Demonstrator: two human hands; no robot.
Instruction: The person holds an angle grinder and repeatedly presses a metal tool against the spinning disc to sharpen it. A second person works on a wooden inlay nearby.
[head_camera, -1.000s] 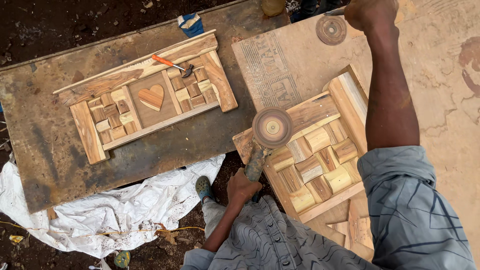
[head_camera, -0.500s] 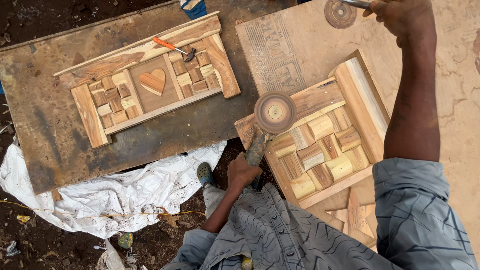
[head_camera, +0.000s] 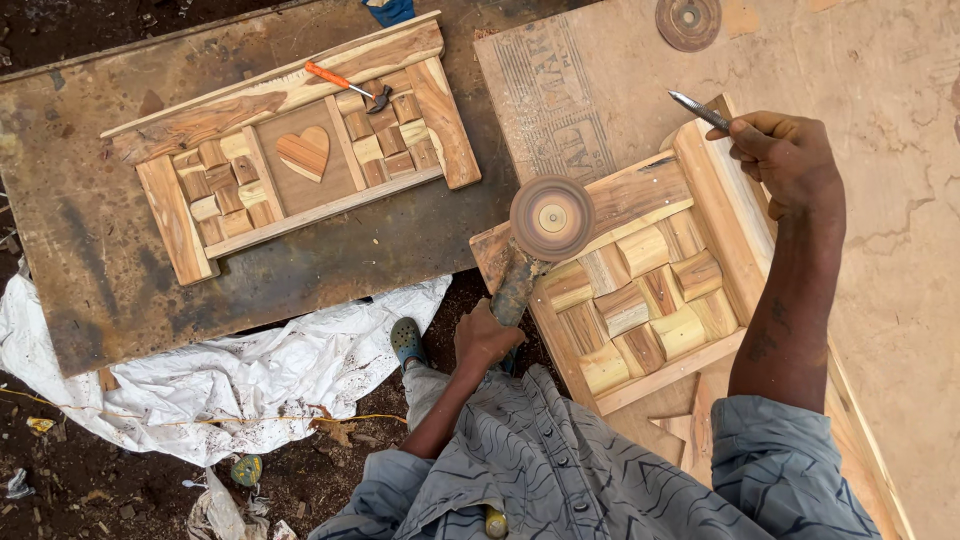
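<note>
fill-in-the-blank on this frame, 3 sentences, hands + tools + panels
1. The left hand grips a grinder whose round ____ rests on the near wood panel.
2. The right hand holds a thin metal ____ above that panel's frame.
3. The far panel has a ____-shaped inlay at its centre, and a small hammer lies on it.

Missing words: disc; rod; heart

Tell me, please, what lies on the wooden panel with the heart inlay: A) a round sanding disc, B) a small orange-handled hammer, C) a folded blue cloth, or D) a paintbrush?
B: a small orange-handled hammer lies across the top rail of the wooden panel with the heart inlay.
</note>
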